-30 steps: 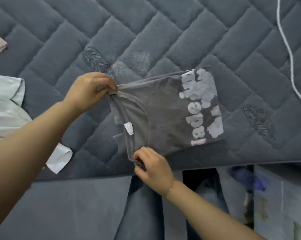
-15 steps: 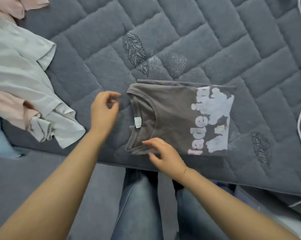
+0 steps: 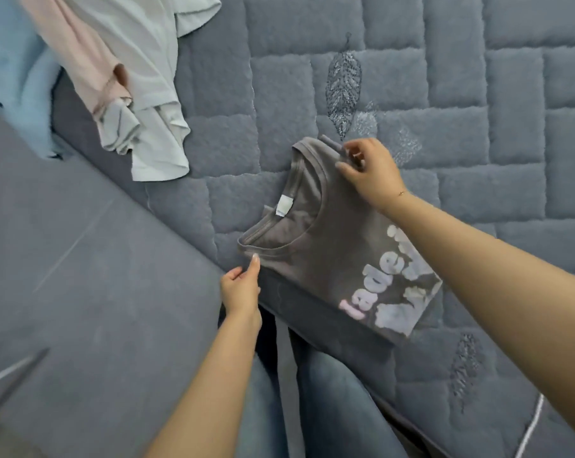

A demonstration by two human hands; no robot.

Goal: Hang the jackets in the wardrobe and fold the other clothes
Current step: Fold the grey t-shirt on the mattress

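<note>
A folded grey T-shirt with pale lettering lies at the near edge of the quilted grey-blue bed, neckline and white label facing up. My left hand pinches the shirt's near shoulder corner beside the collar. My right hand, with a thin bracelet on its wrist, pinches the far shoulder corner. The right forearm crosses over part of the print.
A loose pile lies at the upper left: a pale mint shirt, a pink garment and a light blue fluffy cloth. A white cord runs at the lower right. A grey surface lies left of the bed, and my jeans-clad legs stand against the bed edge.
The view has swung, so the shirt now lies diagonally. Both hands let go of the shirt half a second ago and have now taken hold of its two shoulder corners.
</note>
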